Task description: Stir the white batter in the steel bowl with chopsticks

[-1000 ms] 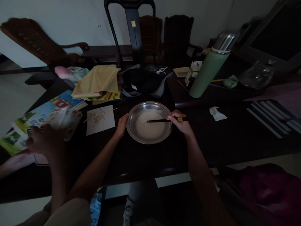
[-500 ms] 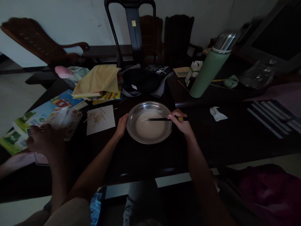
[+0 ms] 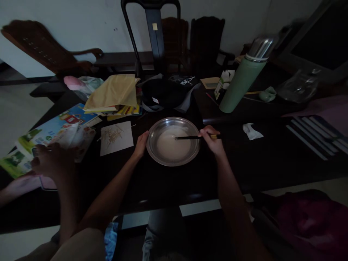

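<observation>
A round metal basin [image 3: 152, 154] stands on the dark table, with a pale, milky mixture [image 3: 174, 146] inside. My left hand [image 3: 141, 143] is closed on the basin's left rim. Dark chopsticks [image 3: 189, 137] with gold-coloured ends are gripped in my right hand [image 3: 213, 139] at the basin's right side. Their tips reach into the mixture near its middle. Left of my left hand lies a white sheet of paper [image 3: 126, 139] with a heap of cotton swabs [image 3: 112, 135] on it.
Another person's hands [image 3: 54, 161] hold a phone at the left, beside colourful packaging [image 3: 62, 123]. Behind the basin lie a yellow bag [image 3: 114, 90] and a black cloth item [image 3: 168, 90]. A green thermos [image 3: 241, 83], crumpled tissue [image 3: 252, 131] and dark slats [image 3: 310, 137] are at the right.
My right hand has shifted slightly to the right with the chopsticks, drawing their tips a little rightward through the mixture. My left hand and the basin stay in place.
</observation>
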A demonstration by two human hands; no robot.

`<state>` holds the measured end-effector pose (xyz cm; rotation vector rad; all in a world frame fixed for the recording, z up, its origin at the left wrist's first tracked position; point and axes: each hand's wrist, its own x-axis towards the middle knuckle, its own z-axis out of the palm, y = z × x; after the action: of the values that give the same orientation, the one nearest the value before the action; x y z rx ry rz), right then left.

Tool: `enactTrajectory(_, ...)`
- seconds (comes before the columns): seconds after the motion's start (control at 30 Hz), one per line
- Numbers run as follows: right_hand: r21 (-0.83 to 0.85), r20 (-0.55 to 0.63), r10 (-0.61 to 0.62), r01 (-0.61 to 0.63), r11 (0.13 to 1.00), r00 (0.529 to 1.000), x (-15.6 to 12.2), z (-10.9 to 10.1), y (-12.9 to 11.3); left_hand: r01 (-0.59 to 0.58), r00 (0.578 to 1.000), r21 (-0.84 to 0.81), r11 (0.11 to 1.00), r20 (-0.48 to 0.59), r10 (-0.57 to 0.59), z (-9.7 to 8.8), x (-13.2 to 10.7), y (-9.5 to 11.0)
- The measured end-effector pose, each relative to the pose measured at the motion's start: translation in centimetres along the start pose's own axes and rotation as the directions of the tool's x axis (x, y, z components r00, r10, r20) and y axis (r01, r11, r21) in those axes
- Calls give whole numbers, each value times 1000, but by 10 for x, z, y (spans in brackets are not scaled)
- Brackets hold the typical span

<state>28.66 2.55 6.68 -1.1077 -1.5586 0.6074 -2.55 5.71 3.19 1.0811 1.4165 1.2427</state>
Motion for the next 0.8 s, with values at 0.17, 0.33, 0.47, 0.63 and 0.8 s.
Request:
enactTrajectory(0.17,126,-15,103,-100,987,995,-5,-12,2,14,1000,-6,1000,1,-14,0,-3,4)
enactTrajectory(0.33,70,168,12,-24,997,986,-1,5,-2,5,1000,-32,999,6,-4,1,-1,3)
enactTrajectory(0.47,55,-52,52,-49,997,997,-1,-8,3,21,1000,-28,999,-6,-21,0,0,1)
enactTrajectory(0.63,131,52,96,-102,986,994,-5,-10,4,7,1000,-5,1000,17,-7,-1,0,0)
enactTrajectory(0.8,54,159,-31,22,998,987,0,6,3,-11,1000,23,1000,18,11,-1,0,1)
